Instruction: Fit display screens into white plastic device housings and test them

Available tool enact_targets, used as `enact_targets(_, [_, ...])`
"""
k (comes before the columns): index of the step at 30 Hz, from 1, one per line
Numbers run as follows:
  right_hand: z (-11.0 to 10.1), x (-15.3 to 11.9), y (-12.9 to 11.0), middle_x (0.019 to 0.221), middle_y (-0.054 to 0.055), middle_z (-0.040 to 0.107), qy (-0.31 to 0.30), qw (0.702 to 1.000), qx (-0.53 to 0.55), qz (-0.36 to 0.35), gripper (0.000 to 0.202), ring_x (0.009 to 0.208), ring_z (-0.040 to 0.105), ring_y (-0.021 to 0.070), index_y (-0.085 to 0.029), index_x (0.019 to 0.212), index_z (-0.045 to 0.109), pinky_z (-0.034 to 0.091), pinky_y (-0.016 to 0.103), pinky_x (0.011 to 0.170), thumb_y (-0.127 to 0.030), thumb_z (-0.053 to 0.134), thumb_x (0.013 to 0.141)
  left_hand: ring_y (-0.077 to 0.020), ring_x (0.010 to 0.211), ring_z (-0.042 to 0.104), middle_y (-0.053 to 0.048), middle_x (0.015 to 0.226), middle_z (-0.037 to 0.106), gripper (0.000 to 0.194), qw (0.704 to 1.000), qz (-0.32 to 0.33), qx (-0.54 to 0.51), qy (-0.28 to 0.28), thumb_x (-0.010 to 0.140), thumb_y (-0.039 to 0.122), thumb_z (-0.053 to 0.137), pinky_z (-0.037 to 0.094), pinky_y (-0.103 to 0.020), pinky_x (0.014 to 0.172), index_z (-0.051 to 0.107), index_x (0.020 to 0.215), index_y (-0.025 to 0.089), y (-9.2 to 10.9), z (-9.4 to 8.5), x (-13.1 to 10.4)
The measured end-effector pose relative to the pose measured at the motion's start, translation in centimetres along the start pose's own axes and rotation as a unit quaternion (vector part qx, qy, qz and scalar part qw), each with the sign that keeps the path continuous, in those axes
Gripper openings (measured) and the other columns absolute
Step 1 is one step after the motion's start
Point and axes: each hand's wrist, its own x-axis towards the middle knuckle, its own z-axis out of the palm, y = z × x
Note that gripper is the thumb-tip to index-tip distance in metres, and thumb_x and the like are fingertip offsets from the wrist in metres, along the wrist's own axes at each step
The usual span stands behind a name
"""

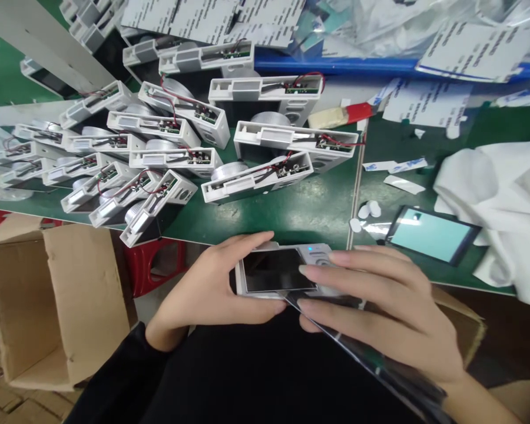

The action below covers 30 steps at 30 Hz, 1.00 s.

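Note:
A white digital camera (271, 271) with a dark screen faces up near the table's front edge, a small blue light glowing by its buttons. My left hand (216, 282) grips its left end, thumb along one side and fingers along the other. Over the camera's button side lies my right hand (380, 300), its fingertips touching the screen edge and buttons. Between the lower fingers of that hand is a long dark glossy strip (366, 359), narrowing to a tip at the screen's lower edge. What the strip is exactly I cannot make out.
Several opened white camera bodies (172, 156) with red wires stand on the green table (242, 218). To the right lie a screen panel (433, 234), white cloth (490, 194), adhesive scraps (404, 184) and a red-tipped brush (340, 116). A cardboard box (88, 294) sits below left.

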Motion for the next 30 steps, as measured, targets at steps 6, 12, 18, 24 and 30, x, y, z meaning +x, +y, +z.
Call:
enact_targets(6, [0.4,0.3,1.0,0.107,0.000,0.083,-0.001,0.989,-0.043,-0.142,0.020,0.097,0.081,0.0236,-0.037,0.113,0.078,0.070,0.040,0.087,-0.026,0.076,0.096,-0.0283,0.106,0.077,-0.007,0.122,0.077,0.069,0.998,-0.037,-0.040,-0.029,0.075,0.039,0.087,0.063,-0.040,0.090,0.058,0.137,0.024,0.3,-0.1,0.4])
enact_targets(12, [0.4,1.0,0.7,0.109,0.001,0.083,0.009,0.988,-0.065,-0.138,0.020,0.093,0.081,0.0215,-0.031,0.116,0.075,0.070,0.037,0.089,-0.023,0.072,0.098,-0.0295,0.110,0.075,-0.006,0.124,0.076,0.067,0.998,-0.035,-0.039,-0.043,0.074,0.040,0.087,0.060,-0.044,0.098,0.060,0.134,0.025,0.1,-0.3,0.9])
enact_targets(18, [0.2,1.1,1.1,0.109,0.001,0.083,-0.013,0.986,-0.068,-0.154,0.026,0.093,0.081,0.0239,-0.033,0.123,0.074,0.071,0.040,0.084,-0.025,0.072,0.099,-0.0284,0.109,0.074,-0.007,0.127,0.074,0.057,0.997,-0.002,-0.059,-0.042,0.083,0.045,0.082,0.058,-0.046,0.103,0.062,0.133,0.026,-0.4,-0.2,1.0])
enact_targets(24, [0.5,1.1,0.7,0.110,0.000,0.083,0.003,0.991,-0.048,-0.128,0.018,0.095,0.081,0.0204,-0.031,0.115,0.076,0.069,0.037,0.093,-0.024,0.072,0.099,-0.0223,0.096,0.071,-0.004,0.112,0.070,0.047,0.995,-0.009,-0.098,-0.015,0.091,0.040,0.073,0.060,-0.035,0.083,0.053,0.132,0.026,-0.4,0.7,0.6])
enact_targets(30, [0.8,0.9,0.2,0.109,-0.003,0.082,0.012,0.998,-0.004,-0.069,0.032,0.098,0.080,0.0240,-0.035,0.118,0.075,0.067,0.044,0.096,-0.014,0.076,0.093,-0.0222,0.094,0.070,-0.004,0.110,0.067,0.047,0.991,-0.030,-0.129,-0.018,0.090,0.037,0.074,0.059,-0.033,0.077,0.049,0.130,0.030,-0.2,1.0,0.4])
